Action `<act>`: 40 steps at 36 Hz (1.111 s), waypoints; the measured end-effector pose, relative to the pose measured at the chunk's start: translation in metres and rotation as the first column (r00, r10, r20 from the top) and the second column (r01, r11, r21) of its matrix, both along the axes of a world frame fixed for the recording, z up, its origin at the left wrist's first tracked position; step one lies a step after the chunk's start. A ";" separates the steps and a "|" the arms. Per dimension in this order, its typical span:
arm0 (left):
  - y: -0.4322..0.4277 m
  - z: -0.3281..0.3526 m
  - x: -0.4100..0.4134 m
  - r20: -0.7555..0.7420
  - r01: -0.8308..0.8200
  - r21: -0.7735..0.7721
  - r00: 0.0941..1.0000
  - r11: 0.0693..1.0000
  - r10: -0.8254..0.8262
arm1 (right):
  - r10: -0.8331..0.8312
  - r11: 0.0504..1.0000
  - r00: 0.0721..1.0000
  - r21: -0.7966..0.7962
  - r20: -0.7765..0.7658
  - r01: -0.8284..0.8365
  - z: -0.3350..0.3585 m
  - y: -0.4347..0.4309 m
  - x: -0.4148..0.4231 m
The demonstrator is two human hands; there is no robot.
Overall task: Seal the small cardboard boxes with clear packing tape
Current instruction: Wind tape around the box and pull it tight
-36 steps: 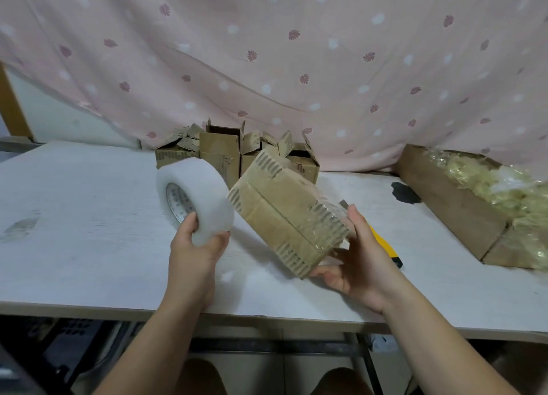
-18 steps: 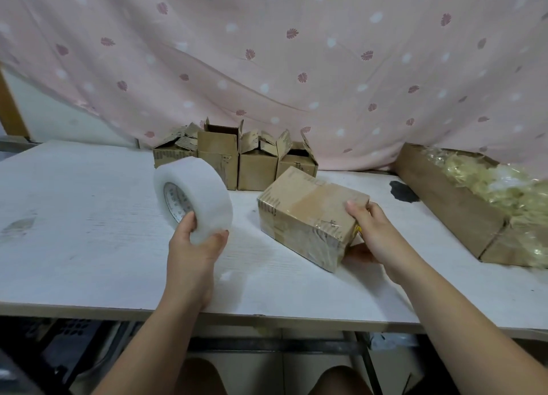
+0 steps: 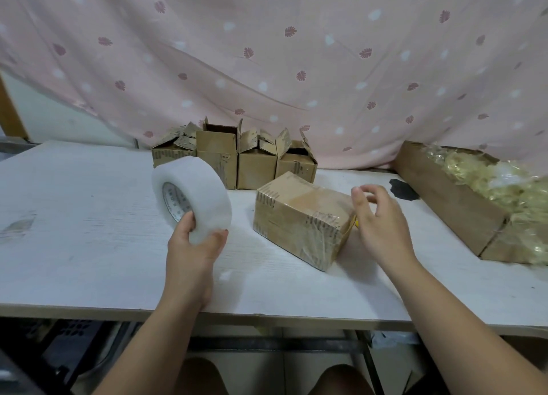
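Left hand (image 3: pixel 192 247) fingers (image 3: pixel 220 236) clamp the tape roll (image 3: pixel 192 198) above the desk (image 3: pixel 74 231). Right hand (image 3: pixel 382 225) fingers (image 3: pixel 360 200) spread apart, just beside the taped box (image 3: pixel 299 216). Open boxes (image 3: pixel 237 160) stand beyond it.

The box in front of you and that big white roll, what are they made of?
The box looks like brown corrugated cardboard, matte, with a glossy wrinkled film of clear tape over its near end. The roll, held in the left hand, seems to be plastic packing tape, milky and frosted, wound on a printed, probably paper core.
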State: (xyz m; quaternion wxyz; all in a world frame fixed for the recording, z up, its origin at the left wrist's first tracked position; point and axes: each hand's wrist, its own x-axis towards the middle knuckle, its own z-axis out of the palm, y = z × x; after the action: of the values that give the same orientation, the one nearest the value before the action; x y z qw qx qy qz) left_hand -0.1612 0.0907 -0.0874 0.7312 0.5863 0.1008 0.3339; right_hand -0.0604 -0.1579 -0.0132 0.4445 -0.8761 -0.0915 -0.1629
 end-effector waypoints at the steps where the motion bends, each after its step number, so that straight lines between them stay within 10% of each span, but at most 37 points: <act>1: 0.000 0.000 0.000 -0.001 0.001 -0.002 1.000 1.000 -0.001 | 0.007 0.999 0.997 0.053 0.071 -0.011 0.002 0.002 -0.004; 4: 0.000 0.001 0.000 -0.001 0.005 -0.009 1.000 1.000 -0.005 | 0.102 0.994 0.972 0.027 0.211 -0.110 0.007 0.010 -0.016; 11: -0.001 0.003 -0.002 0.001 0.014 -0.033 1.000 0.999 -0.014 | 0.400 0.753 0.899 -0.623 0.177 -0.212 0.004 0.020 -0.034; 22: -0.010 0.019 -0.014 0.016 0.063 -0.089 0.998 0.994 -0.062 | 0.415 0.809 0.883 -0.534 0.221 -0.247 0.001 0.016 -0.039; 27: -0.020 0.048 -0.036 0.055 0.142 0.047 0.988 0.989 -0.144 | 0.412 0.887 0.802 -0.392 0.431 -0.245 0.012 0.023 -0.053; 33: -0.029 0.099 -0.054 0.184 0.513 0.079 0.836 0.855 -0.518 | 0.450 0.862 0.892 0.235 0.049 -0.448 0.040 0.047 -0.067; 36: -0.037 0.114 -0.056 0.152 0.616 0.180 0.753 0.767 -0.640 | 0.710 0.615 0.654 0.682 -0.260 -0.397 0.056 0.052 -0.070; 40: -0.052 0.127 -0.056 0.017 0.650 0.308 0.726 0.695 -0.687 | 0.896 0.379 0.364 0.865 -0.254 -0.329 0.068 0.054 -0.078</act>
State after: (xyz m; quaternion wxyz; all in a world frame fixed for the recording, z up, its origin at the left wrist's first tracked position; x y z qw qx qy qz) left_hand -0.2169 0.0388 0.0391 0.7165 0.6566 -0.2162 0.0930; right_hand -0.1382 -0.1043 0.0553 0.7561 -0.5049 -0.2010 0.3646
